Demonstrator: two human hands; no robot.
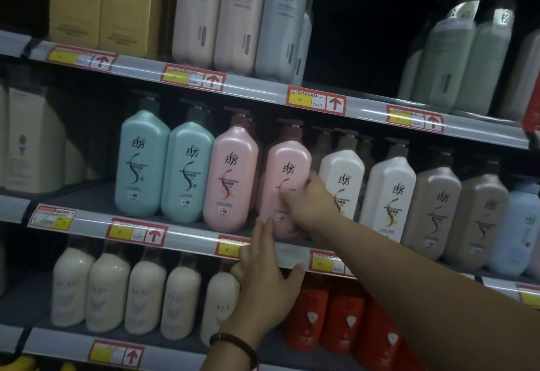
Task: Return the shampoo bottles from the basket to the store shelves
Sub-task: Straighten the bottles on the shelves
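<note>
Pink bottle: glossy plastic pump shampoo bottle (285, 192), upright at the front edge of the middle shelf (193, 233), second pink one from the left, touching its pink twin (230, 180).
Right hand (309, 204): grip wrapped on the bottle's lower right side, fingers across the label, nudging it into the row.
Left hand (263, 271): grip spread flat, fingertips up by the bottle's base and the shelf rail, holding nothing.
Weight: looks full, so likely heavy for one hand.
Surface: smooth, rounded shoulders, probably slippery; stiff wall, little give.
Fragility: low; pump head the weak spot.
Best hold: mid-body at the flat sides, or under the base; not the pump.
Basket: not in view.
Neighbours: teal bottles (163, 166) left, white bottles (365, 192) right.
</note>
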